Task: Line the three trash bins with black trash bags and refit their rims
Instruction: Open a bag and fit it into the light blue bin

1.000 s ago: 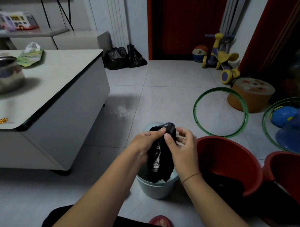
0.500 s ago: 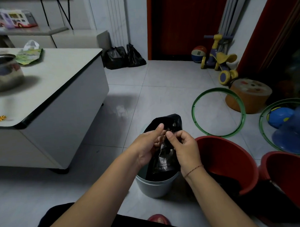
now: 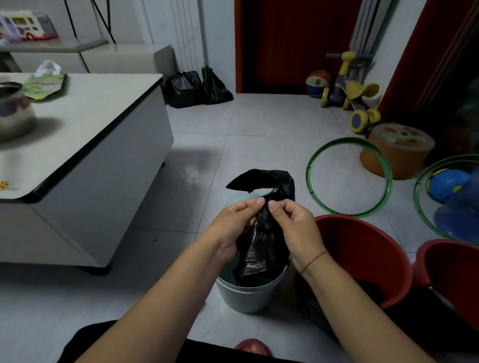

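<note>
A small pale blue-grey bin [image 3: 248,296] stands on the floor in front of me. Above it I hold a crumpled black trash bag [image 3: 262,240], whose lower part hangs into the bin. My left hand [image 3: 234,225] and my right hand [image 3: 294,225] both pinch the bag's upper edge close together, and a flap of bag stands up behind the fingers. Two red bins [image 3: 371,261] [image 3: 464,279] stand to the right, each with black plastic at the bottom. Two green rims [image 3: 313,162] [image 3: 420,180] lie flat on the tiles beyond them.
A white low table [image 3: 96,148] with a steel pot [image 3: 5,108] stands to the left. An orange stool [image 3: 397,154], blue toys [image 3: 461,198], a ride-on toy [image 3: 352,93] and a ball crowd the right side. Filled black bags [image 3: 197,87] lean on the far wall.
The bag's top has unfolded upward from a tight bundle into a raised flap. My fingers have shifted along its edge, pinching nearer the top.
</note>
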A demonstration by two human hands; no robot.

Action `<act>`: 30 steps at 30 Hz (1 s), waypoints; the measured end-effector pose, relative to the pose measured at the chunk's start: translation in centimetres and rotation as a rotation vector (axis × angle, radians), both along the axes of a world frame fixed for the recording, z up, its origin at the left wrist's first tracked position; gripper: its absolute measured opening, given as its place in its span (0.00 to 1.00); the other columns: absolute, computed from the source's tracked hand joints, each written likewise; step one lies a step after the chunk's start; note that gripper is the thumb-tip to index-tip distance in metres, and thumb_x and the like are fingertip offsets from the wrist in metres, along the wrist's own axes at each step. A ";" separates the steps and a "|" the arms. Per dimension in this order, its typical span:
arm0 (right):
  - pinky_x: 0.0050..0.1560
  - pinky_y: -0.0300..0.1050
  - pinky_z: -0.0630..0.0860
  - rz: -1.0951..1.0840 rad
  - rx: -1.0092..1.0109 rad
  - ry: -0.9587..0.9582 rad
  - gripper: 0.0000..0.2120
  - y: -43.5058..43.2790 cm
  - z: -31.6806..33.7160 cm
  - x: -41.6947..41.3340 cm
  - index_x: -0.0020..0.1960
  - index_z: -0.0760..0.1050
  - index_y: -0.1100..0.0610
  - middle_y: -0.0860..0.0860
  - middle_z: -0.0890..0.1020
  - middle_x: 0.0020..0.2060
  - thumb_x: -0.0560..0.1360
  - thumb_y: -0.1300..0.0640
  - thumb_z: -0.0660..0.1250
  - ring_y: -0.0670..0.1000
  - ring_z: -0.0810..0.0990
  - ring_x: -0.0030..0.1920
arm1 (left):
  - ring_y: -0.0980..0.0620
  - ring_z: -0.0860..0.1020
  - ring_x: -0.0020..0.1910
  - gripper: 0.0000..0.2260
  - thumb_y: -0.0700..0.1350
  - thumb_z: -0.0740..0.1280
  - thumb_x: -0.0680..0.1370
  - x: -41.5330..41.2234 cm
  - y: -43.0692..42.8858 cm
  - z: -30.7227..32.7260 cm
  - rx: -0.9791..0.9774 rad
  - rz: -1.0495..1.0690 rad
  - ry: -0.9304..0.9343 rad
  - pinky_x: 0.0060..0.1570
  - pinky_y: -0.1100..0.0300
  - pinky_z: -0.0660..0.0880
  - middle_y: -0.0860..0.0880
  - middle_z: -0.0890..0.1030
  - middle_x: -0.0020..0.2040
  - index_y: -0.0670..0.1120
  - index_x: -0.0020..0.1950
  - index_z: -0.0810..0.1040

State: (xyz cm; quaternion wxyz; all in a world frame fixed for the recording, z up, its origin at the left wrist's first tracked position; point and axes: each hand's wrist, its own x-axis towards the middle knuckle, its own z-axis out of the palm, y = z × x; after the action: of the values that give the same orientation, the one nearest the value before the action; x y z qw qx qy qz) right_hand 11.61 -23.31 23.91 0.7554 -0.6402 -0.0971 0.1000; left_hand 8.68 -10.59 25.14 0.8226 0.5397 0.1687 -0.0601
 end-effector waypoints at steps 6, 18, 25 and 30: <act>0.40 0.41 0.78 -0.223 0.161 0.239 0.11 -0.9 -0.6 2.1 0.41 0.75 0.59 0.55 0.80 0.37 0.80 0.58 0.60 0.51 0.79 0.39 | 0.53 0.82 0.27 0.09 0.39 0.60 0.80 1.2 2.1 -0.7 -0.298 0.248 0.107 0.28 0.61 0.79 0.46 0.83 0.32 0.41 0.44 0.78; 0.58 0.44 0.75 0.164 -0.155 0.164 0.33 -1.9 -3.1 2.9 0.67 0.66 0.46 0.51 0.76 0.62 0.66 0.42 0.73 0.48 0.77 0.59 | 0.48 0.81 0.36 0.11 0.48 0.66 0.78 0.5 3.9 -2.6 -0.051 0.159 0.123 0.39 0.57 0.79 0.42 0.82 0.40 0.40 0.47 0.81; 0.46 0.41 0.79 0.078 -0.280 -0.067 0.07 -0.9 -3.3 3.9 0.44 0.81 0.58 0.52 0.84 0.39 0.69 0.55 0.74 0.49 0.81 0.41 | 0.50 0.84 0.36 0.14 0.52 0.65 0.78 0.7 3.4 -2.2 0.082 0.122 0.100 0.36 0.61 0.79 0.44 0.85 0.38 0.42 0.49 0.81; 0.48 0.47 0.79 0.046 -0.106 0.144 0.17 -0.5 -3.5 3.8 0.42 0.80 0.61 0.56 0.84 0.39 0.69 0.46 0.70 0.54 0.82 0.42 | 0.45 0.82 0.42 0.19 0.53 0.63 0.78 0.5 3.1 -2.7 -0.014 0.166 0.171 0.42 0.55 0.78 0.40 0.83 0.45 0.38 0.53 0.79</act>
State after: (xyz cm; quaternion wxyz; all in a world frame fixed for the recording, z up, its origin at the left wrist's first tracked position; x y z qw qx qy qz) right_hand 15.39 -23.80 20.39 0.7231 -0.6680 -0.0516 0.1682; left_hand 9.15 -7.54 22.41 0.8112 0.5110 0.2818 -0.0389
